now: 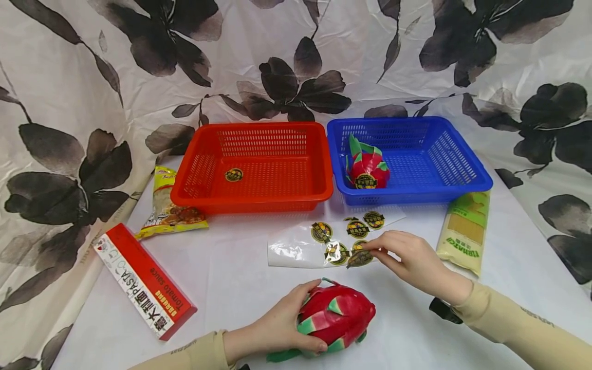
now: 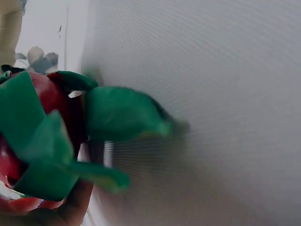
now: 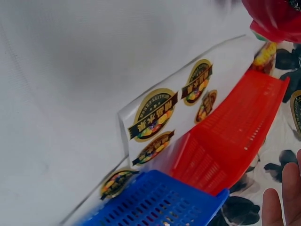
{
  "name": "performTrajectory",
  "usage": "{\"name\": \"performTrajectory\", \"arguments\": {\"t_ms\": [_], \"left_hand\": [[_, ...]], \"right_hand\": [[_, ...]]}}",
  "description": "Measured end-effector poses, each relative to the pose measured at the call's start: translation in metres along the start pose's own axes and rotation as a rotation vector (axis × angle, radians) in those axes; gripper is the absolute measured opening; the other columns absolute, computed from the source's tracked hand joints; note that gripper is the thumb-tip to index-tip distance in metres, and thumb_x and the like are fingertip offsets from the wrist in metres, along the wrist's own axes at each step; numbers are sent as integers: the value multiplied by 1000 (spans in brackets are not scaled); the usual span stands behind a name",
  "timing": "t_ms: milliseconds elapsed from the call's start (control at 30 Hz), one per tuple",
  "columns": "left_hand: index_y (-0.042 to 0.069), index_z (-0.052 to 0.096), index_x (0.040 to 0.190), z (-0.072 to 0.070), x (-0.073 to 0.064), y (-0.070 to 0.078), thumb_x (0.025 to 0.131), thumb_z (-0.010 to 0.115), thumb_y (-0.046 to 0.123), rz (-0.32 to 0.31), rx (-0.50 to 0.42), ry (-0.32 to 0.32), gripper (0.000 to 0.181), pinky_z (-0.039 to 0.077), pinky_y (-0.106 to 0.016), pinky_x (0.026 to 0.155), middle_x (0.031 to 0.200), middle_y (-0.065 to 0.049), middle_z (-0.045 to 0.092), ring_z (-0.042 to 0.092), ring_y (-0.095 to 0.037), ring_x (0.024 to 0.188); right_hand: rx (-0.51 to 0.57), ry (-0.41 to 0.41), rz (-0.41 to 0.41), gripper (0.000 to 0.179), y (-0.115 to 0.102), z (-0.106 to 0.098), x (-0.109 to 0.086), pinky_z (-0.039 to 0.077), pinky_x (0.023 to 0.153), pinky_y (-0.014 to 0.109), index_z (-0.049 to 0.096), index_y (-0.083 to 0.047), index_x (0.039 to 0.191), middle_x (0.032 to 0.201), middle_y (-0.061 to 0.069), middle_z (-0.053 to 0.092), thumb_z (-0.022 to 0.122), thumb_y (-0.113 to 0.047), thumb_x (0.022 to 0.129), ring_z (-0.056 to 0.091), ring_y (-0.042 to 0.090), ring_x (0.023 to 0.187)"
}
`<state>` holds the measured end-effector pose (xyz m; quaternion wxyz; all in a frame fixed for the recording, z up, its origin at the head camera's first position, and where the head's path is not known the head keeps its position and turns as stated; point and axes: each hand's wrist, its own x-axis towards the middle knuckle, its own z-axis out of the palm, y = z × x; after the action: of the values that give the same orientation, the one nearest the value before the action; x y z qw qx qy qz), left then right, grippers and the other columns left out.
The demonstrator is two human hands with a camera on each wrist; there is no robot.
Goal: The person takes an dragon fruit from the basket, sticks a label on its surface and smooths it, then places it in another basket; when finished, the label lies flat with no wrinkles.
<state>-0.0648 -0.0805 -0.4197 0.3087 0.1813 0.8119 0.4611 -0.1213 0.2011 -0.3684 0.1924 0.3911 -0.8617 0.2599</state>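
My left hand [image 1: 277, 321] grips a red dragon fruit [image 1: 339, 316] with green leaf tips, thumb along its near side and fingers over the far side; it lies at the table's front. In the left wrist view its green leaves [image 2: 122, 113] stick out beside the white table surface. My right hand [image 1: 411, 257] pinches a black and gold round sticker [image 1: 361, 258] between thumb and fingertips, above the white sticker sheet [image 1: 291, 252]. The right wrist view catches part of that sticker [image 3: 297, 110] at its right edge. Several similar stickers remain on the sheet.
Behind the sheet stand a red basket [image 1: 252, 203] with one sticker [image 1: 234, 174] inside and a blue basket [image 1: 416, 196] holding another, stickered dragon fruit [image 1: 368, 167]. A snack bag [image 1: 173, 210] and a pasta box [image 1: 145, 282] lie left, a noodle pack [image 1: 464, 231] right.
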Motion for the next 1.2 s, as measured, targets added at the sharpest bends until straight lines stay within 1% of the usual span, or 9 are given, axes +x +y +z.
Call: {"name": "performTrajectory", "arguments": {"t_ms": [100,233,367,467,600,833,933,1067,1200], "left_hand": [[19,33,137,-2,2,0,64,81,39,11,-51,42,89,55,-33,74,129,-1,44,45,-22,115],[20,40,133,-10,7,-1,67,79,37,36,-61,91,78,54,-29,74,127,-1,48,50,-20,106],[19,44,131,-24,15,-4,70,76,38,66,-46,124,71,50,-28,76,121,-2,54,54,-19,99],[18,47,131,-40,19,-2,73,74,37,62,-76,138,67,49,-32,81,118,-4,56,54,-22,103],[19,47,131,-66,26,6,75,72,38,30,-111,138,64,49,-36,83,121,-8,56,51,-27,110],[22,46,134,-107,37,16,75,72,41,-17,-3,149,68,48,-39,88,127,-7,53,46,-26,115],[22,46,134,-116,41,16,75,72,40,-9,15,123,68,48,-38,86,126,-7,52,46,-26,115],[24,47,133,-120,44,17,74,73,39,4,23,80,66,50,-35,82,124,-5,54,47,-25,112],[26,47,133,-121,46,20,73,73,38,4,38,45,67,50,-33,80,124,-2,54,47,-25,112]], "right_hand": [[7,12,-13,38,-1,0,0,50,71,18,68,-16,98,88,-8,67,75,3,66,62,8,78],[23,25,-25,37,-1,-1,1,49,71,17,68,-15,98,87,-7,67,74,4,67,61,8,77],[28,27,-15,12,0,-3,1,49,71,16,69,-16,98,87,-7,67,63,-19,87,62,7,77],[25,28,-9,24,1,-3,2,49,71,17,69,-16,97,87,-7,67,51,-32,94,62,7,78],[38,37,-19,20,2,-4,5,49,73,17,68,-15,97,88,-6,67,53,-28,93,61,7,80],[75,76,-52,34,-2,-6,15,47,71,17,68,-11,97,87,-3,66,43,-34,96,59,8,77],[70,78,-78,33,-3,-5,19,47,71,20,68,-13,97,88,-4,67,43,-34,96,60,8,79],[81,78,-146,11,-6,0,25,49,70,23,68,-13,97,89,-3,67,62,-15,88,61,10,79],[101,59,-180,29,-11,5,31,49,69,22,67,-13,97,88,-4,67,70,2,72,61,9,78]]}}
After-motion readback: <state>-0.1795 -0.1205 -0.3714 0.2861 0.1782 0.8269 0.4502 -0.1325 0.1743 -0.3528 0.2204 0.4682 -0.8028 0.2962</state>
